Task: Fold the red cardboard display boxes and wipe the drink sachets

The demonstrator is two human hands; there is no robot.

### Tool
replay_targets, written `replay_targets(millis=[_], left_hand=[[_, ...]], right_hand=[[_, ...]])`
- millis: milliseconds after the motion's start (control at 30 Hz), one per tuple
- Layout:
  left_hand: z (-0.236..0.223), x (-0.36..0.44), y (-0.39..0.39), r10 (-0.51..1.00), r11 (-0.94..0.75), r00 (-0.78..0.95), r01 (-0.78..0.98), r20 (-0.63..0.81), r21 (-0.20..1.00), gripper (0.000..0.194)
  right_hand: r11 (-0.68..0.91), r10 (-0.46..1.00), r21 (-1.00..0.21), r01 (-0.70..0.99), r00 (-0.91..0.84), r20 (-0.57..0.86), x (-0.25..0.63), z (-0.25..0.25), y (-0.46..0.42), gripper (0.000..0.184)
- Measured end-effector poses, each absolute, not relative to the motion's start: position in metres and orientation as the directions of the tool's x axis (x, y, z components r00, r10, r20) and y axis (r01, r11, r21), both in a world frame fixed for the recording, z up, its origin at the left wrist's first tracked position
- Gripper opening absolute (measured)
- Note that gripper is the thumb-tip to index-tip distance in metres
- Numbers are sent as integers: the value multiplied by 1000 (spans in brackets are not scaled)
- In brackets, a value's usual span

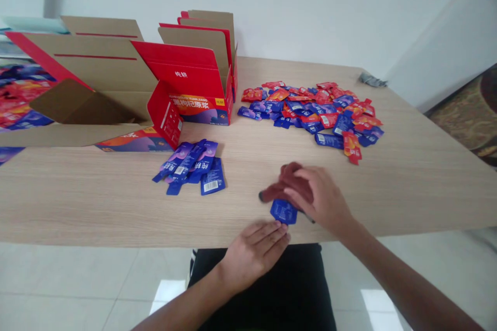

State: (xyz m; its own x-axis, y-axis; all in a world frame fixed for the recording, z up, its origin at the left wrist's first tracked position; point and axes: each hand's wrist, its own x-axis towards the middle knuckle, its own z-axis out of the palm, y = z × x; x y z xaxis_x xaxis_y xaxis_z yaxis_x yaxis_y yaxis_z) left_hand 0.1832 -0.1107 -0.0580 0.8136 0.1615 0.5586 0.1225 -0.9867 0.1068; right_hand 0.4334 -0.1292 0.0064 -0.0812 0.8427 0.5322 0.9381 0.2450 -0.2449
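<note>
Sachet (pixel 284 212), blue: 1 | left fingers (pixel 272 234) extended, touching it | right fingers (pixel 307 175) curled round 1 maroon item (pixel 285 185)

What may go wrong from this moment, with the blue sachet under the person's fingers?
The blue sachet lies near the front edge of the table; with the left hand touching only its near end, it might slip off. The dark red cloth in the right hand seems to overlap its far end, so a sweep might drag it along.

We're up at head height, six o'clock, the one camera tilted down over the close tabletop (pixel 407 181) and facing the wall (pixel 310 10) at twelve.
</note>
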Motion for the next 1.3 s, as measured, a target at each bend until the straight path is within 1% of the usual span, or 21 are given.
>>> replay_targets(millis=[67, 133, 267, 400, 467, 533, 567, 633, 700, 800, 867, 1000, 1100, 1167, 1233, 1300], left_hand=[[-60, 183, -111, 167, -986, 809, 129, 563, 107, 26], [-60, 184, -111, 169, -985, 806, 126, 568, 113, 25], [-57, 185, -109, 161, -987, 793, 113, 588, 118, 26], [-56, 185, -109, 167, -986, 784, 117, 598, 122, 25], [-56, 185, -109, 171, -985, 783, 119, 598, 127, 25], [-57, 185, -109, 172, -985, 783, 119, 597, 127, 25], [-57, 185, -109, 171, -985, 785, 119, 596, 125, 26], [-57, 185, -109, 165, -986, 783, 118, 600, 117, 26], [-57, 186, -109, 170, -985, 781, 125, 601, 115, 25], [-56, 186, -110, 188, -982, 775, 137, 604, 129, 24], [-55, 186, -110, 182, -983, 776, 130, 604, 129, 24], [-56, 185, -109, 159, -987, 782, 114, 602, 113, 25], [-57, 185, -109, 150, -988, 786, 103, 599, 112, 25], [-56, 185, -109, 153, -987, 789, 96, 595, 126, 25], [-53, 186, -109, 174, -982, 802, 100, 572, 159, 25], [-48, 188, -109, 204, -973, 824, 112, 529, 201, 33]], right_hand=[[357, 880, -214, 909, -250, 404, 417, -3, -141, 31], [378, 885, -177, 909, -299, 358, 414, -14, -140, 29], [270, 889, -124, 955, -198, 413, 443, -26, -109, 33], [160, 894, -39, 986, -128, 430, 478, -19, -77, 31], [94, 867, -56, 994, -54, 496, 485, -10, -74, 33], [47, 801, -130, 990, 41, 597, 479, 0, -82, 38], [51, 773, -171, 984, 70, 631, 473, 5, -90, 40], [116, 774, -232, 966, 58, 630, 453, 11, -108, 39], [225, 837, -254, 941, -53, 545, 432, 9, -127, 37], [343, 882, -209, 916, -238, 406, 411, -5, -144, 32], [345, 886, -173, 922, -259, 385, 411, -15, -142, 29], [253, 891, -146, 956, -171, 421, 436, -25, -115, 31], [176, 895, -83, 981, -124, 428, 460, -23, -92, 31], [105, 886, -55, 993, -69, 459, 475, -19, -83, 31], [18, 840, -93, 995, 36, 541, 485, -15, -82, 35], [-57, 759, -188, 981, 164, 630, 491, -11, -88, 43]])
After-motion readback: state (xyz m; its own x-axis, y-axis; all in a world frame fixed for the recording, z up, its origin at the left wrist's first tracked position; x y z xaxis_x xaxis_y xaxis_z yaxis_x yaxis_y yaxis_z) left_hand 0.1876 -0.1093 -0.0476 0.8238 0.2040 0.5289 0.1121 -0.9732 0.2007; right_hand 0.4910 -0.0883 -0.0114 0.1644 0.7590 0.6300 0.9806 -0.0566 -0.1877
